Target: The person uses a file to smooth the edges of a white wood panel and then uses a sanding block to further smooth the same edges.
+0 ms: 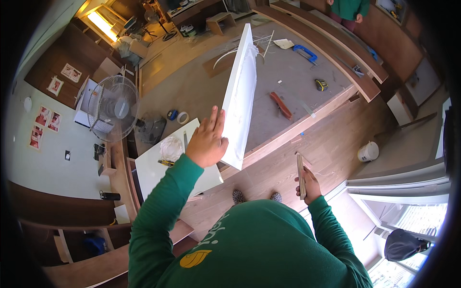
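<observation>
The white board (240, 91) stands up on its edge on the big grey counter (288, 86), tipped a little, with its low end at the near edge of the counter. The left hand (207, 141) lies flat on the board's near side, close to the low end. Its fingers (213, 122) are straight and close together, pressing on the board to hold it up.

The right hand (308, 185) is lower down, in front of the near edge of the counter. It holds a thin wooden stick (300, 175) that points up. The fingers are curled around the stick.

On the counter, past the board, lie a red-brown tool (281, 105), a blue clamp (305, 52) near the far edge, and a small yellow and black tape measure (321, 84). A smaller white table (158, 168) sits to the left of the near corner, with a crumpled clear bag (171, 148) on it. A fan (114, 108) stands farther left. A white bucket (368, 151) sits on the wood floor to the right. Another person in a green top (349, 9) stands at the far side of the room.
</observation>
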`<state>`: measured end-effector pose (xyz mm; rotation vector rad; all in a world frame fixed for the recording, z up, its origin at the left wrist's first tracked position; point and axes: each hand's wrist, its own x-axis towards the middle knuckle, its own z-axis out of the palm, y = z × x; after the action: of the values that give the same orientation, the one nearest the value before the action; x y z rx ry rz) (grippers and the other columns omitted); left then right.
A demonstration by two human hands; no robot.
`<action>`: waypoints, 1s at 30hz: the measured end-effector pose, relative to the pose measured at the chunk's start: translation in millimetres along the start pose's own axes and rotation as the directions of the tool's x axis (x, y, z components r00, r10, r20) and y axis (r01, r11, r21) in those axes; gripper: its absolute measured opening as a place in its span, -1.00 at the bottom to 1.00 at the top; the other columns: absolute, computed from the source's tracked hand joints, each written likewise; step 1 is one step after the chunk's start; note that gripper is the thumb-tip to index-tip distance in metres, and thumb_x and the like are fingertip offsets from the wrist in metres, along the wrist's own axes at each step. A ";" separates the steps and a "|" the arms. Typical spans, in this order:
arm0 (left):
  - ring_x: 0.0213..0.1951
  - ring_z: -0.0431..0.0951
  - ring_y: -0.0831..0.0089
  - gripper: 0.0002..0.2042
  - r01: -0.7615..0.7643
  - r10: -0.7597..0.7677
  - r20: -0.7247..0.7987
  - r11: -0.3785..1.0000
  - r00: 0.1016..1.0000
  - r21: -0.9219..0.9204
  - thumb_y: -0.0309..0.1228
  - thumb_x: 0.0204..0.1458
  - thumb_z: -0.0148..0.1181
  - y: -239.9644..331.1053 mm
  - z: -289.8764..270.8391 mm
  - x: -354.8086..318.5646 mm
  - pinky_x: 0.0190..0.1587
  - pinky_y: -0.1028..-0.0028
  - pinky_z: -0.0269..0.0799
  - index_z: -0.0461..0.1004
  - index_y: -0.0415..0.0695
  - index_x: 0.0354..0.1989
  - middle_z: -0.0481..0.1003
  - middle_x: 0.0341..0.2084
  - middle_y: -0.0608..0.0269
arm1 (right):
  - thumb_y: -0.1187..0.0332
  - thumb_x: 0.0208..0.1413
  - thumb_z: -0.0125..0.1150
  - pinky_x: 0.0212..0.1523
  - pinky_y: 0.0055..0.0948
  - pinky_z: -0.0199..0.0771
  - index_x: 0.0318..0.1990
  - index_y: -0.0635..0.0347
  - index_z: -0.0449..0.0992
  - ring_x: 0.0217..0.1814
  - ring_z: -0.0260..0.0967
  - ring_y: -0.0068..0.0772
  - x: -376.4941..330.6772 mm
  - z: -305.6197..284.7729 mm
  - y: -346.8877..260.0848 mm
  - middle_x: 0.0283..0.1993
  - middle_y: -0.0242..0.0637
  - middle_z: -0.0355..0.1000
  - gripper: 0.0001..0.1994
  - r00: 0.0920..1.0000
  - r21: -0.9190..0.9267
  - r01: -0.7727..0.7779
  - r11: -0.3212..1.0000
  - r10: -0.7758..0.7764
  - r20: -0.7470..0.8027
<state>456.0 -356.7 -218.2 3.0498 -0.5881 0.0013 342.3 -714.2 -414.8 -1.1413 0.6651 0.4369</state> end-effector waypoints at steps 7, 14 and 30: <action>0.37 0.28 -0.26 -0.21 0.046 -0.048 0.057 0.998 0.997 0.030 -0.34 0.21 0.02 -13.9 13.2 77.2 0.37 0.00 0.33 -0.13 -0.14 0.61 -0.17 0.61 -0.10 | 0.19 0.36 0.22 -0.40 -0.49 0.44 0.45 0.10 0.36 -0.41 0.38 -0.53 4.9 15.4 -16.1 -0.20 -0.33 0.49 -0.45 0.991 -0.035 0.130 0.991 -0.129 0.033; 0.43 0.17 -0.39 -0.23 0.074 -0.068 0.065 0.992 0.996 -0.097 -0.34 0.23 -0.06 -28.7 19.7 162.9 0.46 0.00 0.20 -0.16 -0.11 0.62 -0.23 0.62 -0.07 | 0.18 0.35 0.25 -0.18 -0.52 0.40 0.47 0.19 0.32 -0.20 0.37 -0.56 14.1 41.0 -24.7 -0.22 -0.36 0.49 -0.40 0.981 -0.083 0.195 0.977 -0.193 0.025; 0.40 0.35 0.04 -0.02 0.111 -0.140 0.066 0.339 0.988 -0.934 -0.62 -0.02 0.10 -36.3 23.8 11.7 0.24 0.36 0.41 -0.28 -0.24 0.62 0.19 0.45 -0.32 | 0.45 0.18 0.34 0.07 -0.31 0.51 0.51 0.09 0.29 0.00 0.46 -0.22 -24.8 186.6 -130.9 0.08 -0.08 0.44 -0.30 0.541 -0.453 0.827 0.333 -0.692 0.478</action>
<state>480.2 -328.2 -243.2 1.8902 -0.1863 -0.2251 455.0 -588.2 -260.0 -1.8982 -0.3347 -0.0950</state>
